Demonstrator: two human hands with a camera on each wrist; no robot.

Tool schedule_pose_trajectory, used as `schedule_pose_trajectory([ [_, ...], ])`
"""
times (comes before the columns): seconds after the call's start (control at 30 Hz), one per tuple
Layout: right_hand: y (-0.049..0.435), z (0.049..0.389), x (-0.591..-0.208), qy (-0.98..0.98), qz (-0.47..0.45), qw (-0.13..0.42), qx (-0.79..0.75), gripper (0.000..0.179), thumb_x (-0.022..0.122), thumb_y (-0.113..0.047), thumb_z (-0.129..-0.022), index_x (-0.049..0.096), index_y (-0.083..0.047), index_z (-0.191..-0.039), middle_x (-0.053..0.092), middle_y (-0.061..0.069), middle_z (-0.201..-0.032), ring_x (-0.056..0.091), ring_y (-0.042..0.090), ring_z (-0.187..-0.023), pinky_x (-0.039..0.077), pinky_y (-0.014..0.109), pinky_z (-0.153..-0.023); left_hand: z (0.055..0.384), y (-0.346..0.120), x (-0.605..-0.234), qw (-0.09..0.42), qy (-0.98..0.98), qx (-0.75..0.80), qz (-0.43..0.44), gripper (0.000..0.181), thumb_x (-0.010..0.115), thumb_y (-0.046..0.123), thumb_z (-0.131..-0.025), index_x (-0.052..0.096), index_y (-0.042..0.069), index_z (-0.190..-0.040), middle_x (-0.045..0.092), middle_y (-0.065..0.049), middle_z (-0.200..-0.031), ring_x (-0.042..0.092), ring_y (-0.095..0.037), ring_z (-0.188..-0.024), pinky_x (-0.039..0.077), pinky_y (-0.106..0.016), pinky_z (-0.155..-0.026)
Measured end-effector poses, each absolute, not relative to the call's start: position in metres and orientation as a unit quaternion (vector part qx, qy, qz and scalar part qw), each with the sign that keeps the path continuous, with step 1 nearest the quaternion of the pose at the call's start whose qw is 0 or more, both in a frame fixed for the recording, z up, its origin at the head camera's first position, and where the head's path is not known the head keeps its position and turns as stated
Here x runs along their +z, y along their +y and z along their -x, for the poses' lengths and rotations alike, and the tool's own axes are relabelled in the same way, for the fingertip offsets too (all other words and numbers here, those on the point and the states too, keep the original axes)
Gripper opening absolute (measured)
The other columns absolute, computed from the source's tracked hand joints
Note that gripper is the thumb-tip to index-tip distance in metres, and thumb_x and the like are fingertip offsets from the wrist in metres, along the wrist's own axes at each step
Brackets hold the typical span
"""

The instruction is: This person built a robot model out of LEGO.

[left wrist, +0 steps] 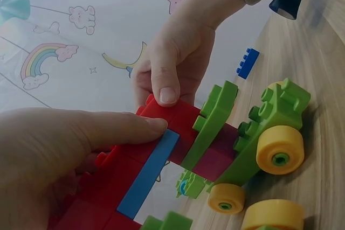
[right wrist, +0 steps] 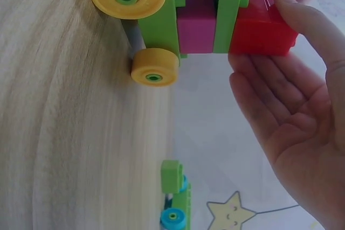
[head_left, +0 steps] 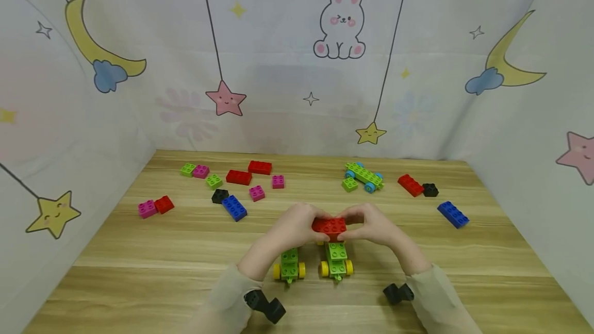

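Both hands meet at a red building brick (head_left: 331, 227) on top of a green wheeled base (head_left: 337, 267) with yellow wheels. My left hand (head_left: 297, 226) grips the brick from the left, its thumb lying along it in the left wrist view. From the right, my right hand (head_left: 372, 227) pinches it between thumb and fingers. Beneath the red brick, the right wrist view shows a green plate (right wrist: 225, 14) and a magenta brick (right wrist: 195, 17). A blue strip (left wrist: 148, 173) shows among red bricks in the left wrist view. Left of this stands a second green wheeled base (head_left: 290, 270), partly hidden by my left forearm.
A green base with blue wheels (head_left: 364, 176) stands at the back right beside a small green brick (head_left: 349, 184). Loose bricks lie around: blue ones (head_left: 234, 207) left and right, red ones (head_left: 238, 177), several magenta and green, two black pieces (head_left: 430, 189). A printed cloth hangs behind.
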State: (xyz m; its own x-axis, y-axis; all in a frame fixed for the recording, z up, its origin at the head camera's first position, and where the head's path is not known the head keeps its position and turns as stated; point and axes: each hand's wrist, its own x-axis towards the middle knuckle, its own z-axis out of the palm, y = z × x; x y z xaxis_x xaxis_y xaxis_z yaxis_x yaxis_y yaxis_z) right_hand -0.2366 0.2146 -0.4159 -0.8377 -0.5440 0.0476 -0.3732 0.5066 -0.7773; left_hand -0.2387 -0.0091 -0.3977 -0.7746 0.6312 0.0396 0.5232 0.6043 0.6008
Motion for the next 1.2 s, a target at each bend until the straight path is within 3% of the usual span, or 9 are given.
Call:
schedule_pose_trajectory([
  [0.1,0.2143,0.2359,-0.4148,0.863,0.263,0.104,-0.418,0.033,0.078,-0.019,-0.083,0.071,0.0,-0.109,0.073,0.011,-0.106,0.068,0.013,-0.096,0.056,0.038,-0.089,0.2376,-0.0087,-0.3961,0.09,0.891,0.306,-0.322,0.034,0.08,0.019,-0.082,0.074,0.01,-0.114,0.074,-0.003,-0.106,0.063,-0.011,-0.086,0.051,-0.021,-0.073],
  [0.33,0.215,0.2361,-0.416,0.86,0.26,0.108,-0.425,0.033,0.078,-0.019,-0.083,0.071,0.001,-0.109,0.073,0.012,-0.105,0.068,0.015,-0.096,0.056,0.032,-0.088,0.2356,-0.0096,-0.3941,0.087,0.893,0.297,-0.326,0.034,0.079,0.019,-0.083,0.073,0.01,-0.115,0.073,-0.004,-0.107,0.064,-0.011,-0.087,0.052,-0.022,-0.074],
  [0.57,0.2153,0.2367,-0.4178,0.858,0.263,0.113,-0.427,0.033,0.078,-0.018,-0.084,0.07,0.001,-0.11,0.072,0.012,-0.107,0.068,0.019,-0.099,0.056,0.038,-0.09,0.2351,-0.0113,-0.3937,0.084,0.891,0.289,-0.34,0.036,0.078,0.02,-0.085,0.071,0.01,-0.119,0.073,-0.004,-0.111,0.065,-0.012,-0.09,0.053,-0.023,-0.077],
  [1.13,0.2151,0.2368,-0.4188,0.86,0.287,0.104,-0.409,0.034,0.076,-0.022,-0.086,0.069,-0.004,-0.113,0.071,0.008,-0.111,0.067,0.017,-0.102,0.054,0.031,-0.091,0.2361,-0.0127,-0.3938,0.073,0.889,0.277,-0.356,0.037,0.077,0.024,-0.085,0.071,0.01,-0.119,0.073,-0.003,-0.111,0.066,-0.01,-0.089,0.053,-0.021,-0.077],
  [1.2,0.2152,0.2366,-0.418,0.859,0.297,0.1,-0.404,0.033,0.075,-0.022,-0.087,0.068,-0.003,-0.113,0.071,0.009,-0.111,0.067,0.018,-0.102,0.055,0.034,-0.092,0.2362,-0.013,-0.3937,0.071,0.89,0.274,-0.357,0.04,0.078,0.025,-0.085,0.07,0.009,-0.12,0.073,-0.004,-0.112,0.066,-0.01,-0.09,0.053,-0.021,-0.077],
])
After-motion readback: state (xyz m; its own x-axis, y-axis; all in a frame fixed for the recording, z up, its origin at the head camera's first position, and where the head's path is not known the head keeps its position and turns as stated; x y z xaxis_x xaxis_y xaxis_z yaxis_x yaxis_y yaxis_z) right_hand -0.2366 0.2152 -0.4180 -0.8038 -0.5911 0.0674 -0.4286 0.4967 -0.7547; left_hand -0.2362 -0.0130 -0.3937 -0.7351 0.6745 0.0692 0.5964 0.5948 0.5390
